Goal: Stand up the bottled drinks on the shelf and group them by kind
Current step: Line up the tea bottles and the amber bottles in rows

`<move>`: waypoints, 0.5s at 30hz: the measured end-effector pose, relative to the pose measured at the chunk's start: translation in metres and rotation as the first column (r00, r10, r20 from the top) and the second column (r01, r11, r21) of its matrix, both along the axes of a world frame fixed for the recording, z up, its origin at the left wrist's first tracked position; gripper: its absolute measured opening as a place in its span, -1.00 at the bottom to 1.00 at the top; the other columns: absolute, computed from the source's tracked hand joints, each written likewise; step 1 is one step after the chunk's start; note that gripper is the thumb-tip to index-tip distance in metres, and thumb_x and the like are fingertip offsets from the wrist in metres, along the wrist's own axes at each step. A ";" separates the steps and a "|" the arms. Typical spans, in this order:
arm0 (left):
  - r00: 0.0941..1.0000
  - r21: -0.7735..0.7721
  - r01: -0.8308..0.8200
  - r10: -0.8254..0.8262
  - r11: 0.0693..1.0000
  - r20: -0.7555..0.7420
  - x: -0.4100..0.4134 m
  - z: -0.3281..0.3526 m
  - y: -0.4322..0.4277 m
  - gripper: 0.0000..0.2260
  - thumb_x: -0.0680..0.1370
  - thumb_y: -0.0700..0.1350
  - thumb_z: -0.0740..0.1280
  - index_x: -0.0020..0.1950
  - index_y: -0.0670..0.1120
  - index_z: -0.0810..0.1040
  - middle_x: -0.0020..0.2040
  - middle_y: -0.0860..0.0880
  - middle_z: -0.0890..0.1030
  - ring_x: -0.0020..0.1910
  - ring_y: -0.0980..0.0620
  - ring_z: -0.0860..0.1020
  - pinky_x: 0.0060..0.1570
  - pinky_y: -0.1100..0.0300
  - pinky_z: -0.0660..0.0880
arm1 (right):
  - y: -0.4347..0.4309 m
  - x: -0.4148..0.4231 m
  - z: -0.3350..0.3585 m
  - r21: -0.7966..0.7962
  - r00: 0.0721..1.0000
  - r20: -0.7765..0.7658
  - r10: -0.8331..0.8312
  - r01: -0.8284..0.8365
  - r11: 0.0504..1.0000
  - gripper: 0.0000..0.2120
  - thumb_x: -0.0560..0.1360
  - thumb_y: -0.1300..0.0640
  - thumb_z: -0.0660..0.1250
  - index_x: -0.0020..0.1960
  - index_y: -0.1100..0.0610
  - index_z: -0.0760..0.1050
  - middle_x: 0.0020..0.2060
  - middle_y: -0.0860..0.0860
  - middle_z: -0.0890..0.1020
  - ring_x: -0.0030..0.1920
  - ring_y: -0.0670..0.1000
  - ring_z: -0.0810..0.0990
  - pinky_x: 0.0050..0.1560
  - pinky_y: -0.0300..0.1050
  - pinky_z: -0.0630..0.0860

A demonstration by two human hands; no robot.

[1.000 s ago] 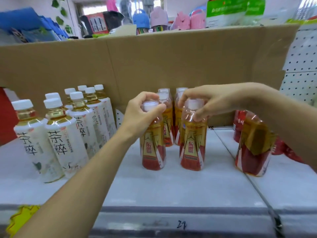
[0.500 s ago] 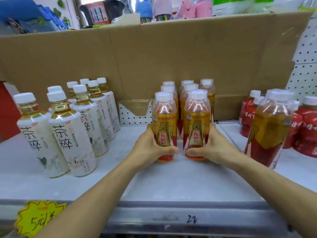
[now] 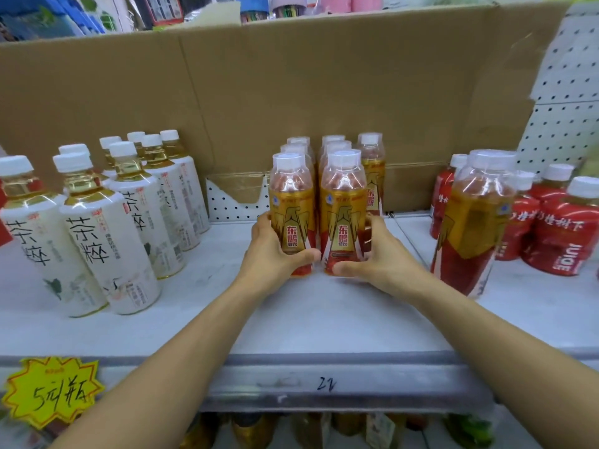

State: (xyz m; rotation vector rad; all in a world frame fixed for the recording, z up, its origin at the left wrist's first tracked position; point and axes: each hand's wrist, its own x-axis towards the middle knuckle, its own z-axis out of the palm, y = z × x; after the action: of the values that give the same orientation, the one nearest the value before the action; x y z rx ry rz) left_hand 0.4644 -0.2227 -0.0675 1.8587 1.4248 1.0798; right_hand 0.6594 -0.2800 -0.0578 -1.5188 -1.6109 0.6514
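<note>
Two gold-and-red energy drink bottles stand upright side by side at the middle of the white shelf (image 3: 324, 319). My left hand (image 3: 275, 257) wraps the base of the left gold bottle (image 3: 291, 209). My right hand (image 3: 372, 257) wraps the base of the right gold bottle (image 3: 343, 209). Several more of the same kind stand in rows behind them (image 3: 371, 166). One further gold bottle (image 3: 470, 222) stands apart at the right, in front of the red juice bottles (image 3: 564, 228). White-labelled tea bottles (image 3: 107, 231) stand grouped at the left.
A brown cardboard sheet (image 3: 291, 92) backs the shelf, with white pegboard (image 3: 564, 108) at the right. A yellow starburst price tag (image 3: 52, 390) hangs on the shelf's front rail at the left. A shelf seam runs between the gold group and the red bottles.
My hands dropped from the two bottles' caps to their bases and now hold them pressed side by side in front of the gold rows. The view has shifted slightly closer.
</note>
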 end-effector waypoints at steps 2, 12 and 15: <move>0.982 0.195 -0.164 0.179 0.967 -0.062 0.008 0.003 -0.017 -0.11 0.32 0.20 0.56 0.48 -0.01 0.17 0.35 -0.01 0.33 0.34 0.03 0.36 0.36 0.05 0.40 | -0.016 0.006 0.003 0.070 0.992 0.117 -0.052 0.044 0.997 -0.19 0.40 0.06 0.56 0.48 -0.02 0.16 0.25 -0.15 0.42 0.25 -0.14 0.43 0.28 -0.16 0.46; 0.951 0.164 0.308 -0.310 0.937 -0.014 0.158 0.007 -0.086 -0.19 0.41 0.06 0.55 0.50 0.05 0.15 0.36 0.04 0.33 0.33 0.08 0.38 0.35 0.11 0.42 | -0.102 0.100 0.014 0.676 0.946 -0.193 -0.261 0.321 0.664 -0.95 0.62 0.22 0.27 0.05 0.12 0.50 -0.15 -0.06 0.57 -0.17 -0.12 0.53 -0.14 -0.25 0.48; 0.941 0.083 0.334 -0.337 0.939 0.023 0.198 0.002 -0.082 -0.08 0.32 0.16 0.58 0.51 0.05 0.11 0.38 0.05 0.31 0.37 0.06 0.37 0.37 0.02 0.42 | -0.087 0.123 0.004 0.374 0.916 -0.317 -0.247 0.360 0.855 -0.74 0.66 -0.07 0.13 0.16 0.07 0.47 0.00 -0.03 0.60 0.02 -0.10 0.57 0.13 -0.02 0.54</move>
State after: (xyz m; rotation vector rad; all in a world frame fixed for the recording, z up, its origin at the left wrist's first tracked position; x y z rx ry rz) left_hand 0.6628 -0.3045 -0.0652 2.0335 1.0067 1.0015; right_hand 0.7827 -0.3673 -0.0535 -1.2634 -1.1781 0.2757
